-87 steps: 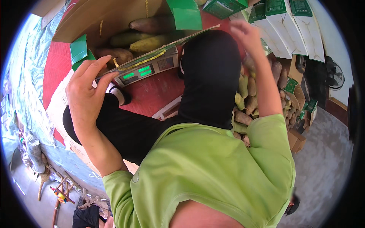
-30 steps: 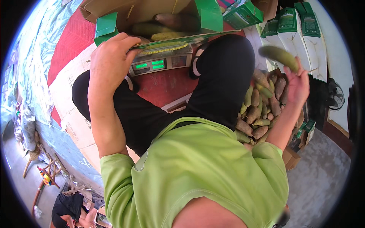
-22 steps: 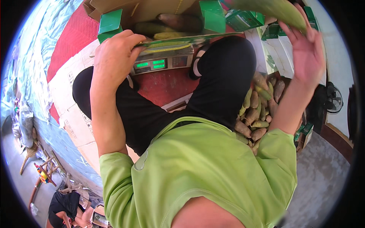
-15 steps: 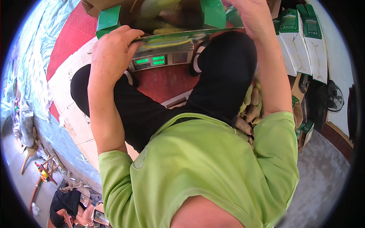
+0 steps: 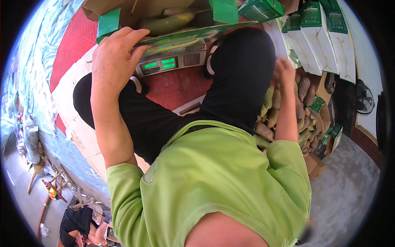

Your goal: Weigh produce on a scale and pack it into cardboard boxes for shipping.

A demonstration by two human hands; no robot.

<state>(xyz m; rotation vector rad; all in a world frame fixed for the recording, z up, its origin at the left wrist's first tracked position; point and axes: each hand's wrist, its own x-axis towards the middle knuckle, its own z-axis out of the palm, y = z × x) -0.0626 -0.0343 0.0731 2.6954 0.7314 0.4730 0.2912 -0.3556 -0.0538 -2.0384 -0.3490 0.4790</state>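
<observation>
My left hand [image 5: 117, 57] grips the near left rim of an open green cardboard box [image 5: 185, 36], thumb and fingers pinched on its edge. Inside lie a long green root vegetable [image 5: 166, 25] and a brownish one [image 5: 181, 11]. Below the box is a digital scale [image 5: 170, 62] with lit green displays. My right hand [image 5: 284, 72] is beside my right knee, above a heap of brown and green root vegetables [image 5: 304, 88]. Its fingers look curled but are smeared by motion, and whether they hold anything does not show.
White and green cartons [image 5: 319, 37] stand in a row at the far right, near a black fan [image 5: 364, 101]. An open brown carton [image 5: 316, 165] borders the heap. At lower left another person [image 5: 76, 222] sits low near a wooden stool [image 5: 53, 185]. Blue sheeting [image 5: 31, 82] covers the left.
My right hand has left the box's right side and come down and nearer, beside my knee over the heap. My left hand stays on the rim, shifted slightly left. The vegetables inside show more clearly.
</observation>
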